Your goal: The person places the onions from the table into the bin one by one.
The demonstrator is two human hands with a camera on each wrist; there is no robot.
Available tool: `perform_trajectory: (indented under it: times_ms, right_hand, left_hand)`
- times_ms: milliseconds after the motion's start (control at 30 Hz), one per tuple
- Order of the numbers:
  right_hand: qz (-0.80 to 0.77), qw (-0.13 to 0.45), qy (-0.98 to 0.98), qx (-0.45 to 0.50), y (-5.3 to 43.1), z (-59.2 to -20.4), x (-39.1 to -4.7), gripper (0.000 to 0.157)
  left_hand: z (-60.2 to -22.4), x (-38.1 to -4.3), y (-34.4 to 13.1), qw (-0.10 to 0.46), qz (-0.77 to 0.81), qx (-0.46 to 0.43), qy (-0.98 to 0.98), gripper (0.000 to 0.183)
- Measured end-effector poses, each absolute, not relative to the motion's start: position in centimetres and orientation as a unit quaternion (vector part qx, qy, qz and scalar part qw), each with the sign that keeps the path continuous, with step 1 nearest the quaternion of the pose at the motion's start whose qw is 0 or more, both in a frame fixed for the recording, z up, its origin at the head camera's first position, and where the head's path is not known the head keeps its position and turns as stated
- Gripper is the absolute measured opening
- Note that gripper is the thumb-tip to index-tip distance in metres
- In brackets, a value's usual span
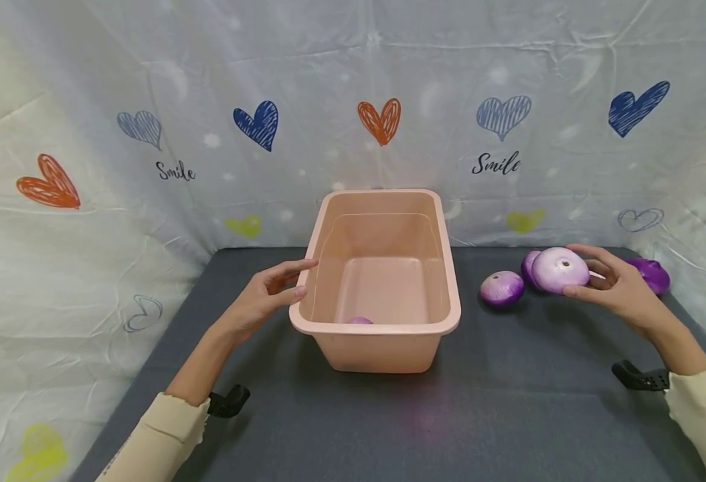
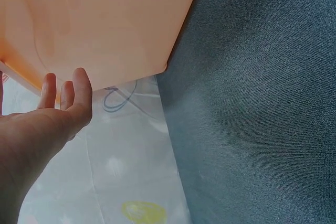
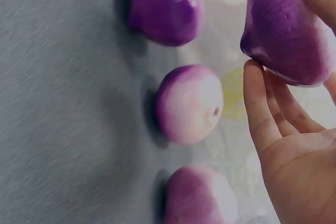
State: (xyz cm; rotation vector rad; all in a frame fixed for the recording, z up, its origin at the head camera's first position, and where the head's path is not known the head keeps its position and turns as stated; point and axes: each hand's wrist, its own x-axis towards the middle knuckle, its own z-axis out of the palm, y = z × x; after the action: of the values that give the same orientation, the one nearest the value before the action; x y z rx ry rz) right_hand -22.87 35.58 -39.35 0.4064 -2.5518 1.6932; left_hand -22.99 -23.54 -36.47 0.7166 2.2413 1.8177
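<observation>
Cream sleeves (image 1: 162, 428), black wrist straps (image 1: 230, 402)

Head view looks down; wrists', closer, share tabletop (image 1: 340, 435).

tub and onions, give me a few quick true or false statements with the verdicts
1. The right hand holds an onion. True.
2. The tub is blue. False: it is pale pink.
3. Something purple shows low inside the tub. True.
4. The left hand holds an onion too. False: it is at the tub's rim.
5. Three other onions rest on the dark tabletop. True.
6. The held onion is inside the tub. False: it is to the right of it.
</observation>
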Motion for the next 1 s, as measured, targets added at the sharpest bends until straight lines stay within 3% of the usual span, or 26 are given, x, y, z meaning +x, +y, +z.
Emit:
perform_trajectory:
  times_ms: [1000]
  right_hand:
    - [0.6, 0.014, -0.746, 0.29, 27.7, -32.2, -26.1, 0.074]
  left_hand:
    - [-36.5, -23.1, -23.9, 0.093, 0.586, 0.248, 0.765, 0.051]
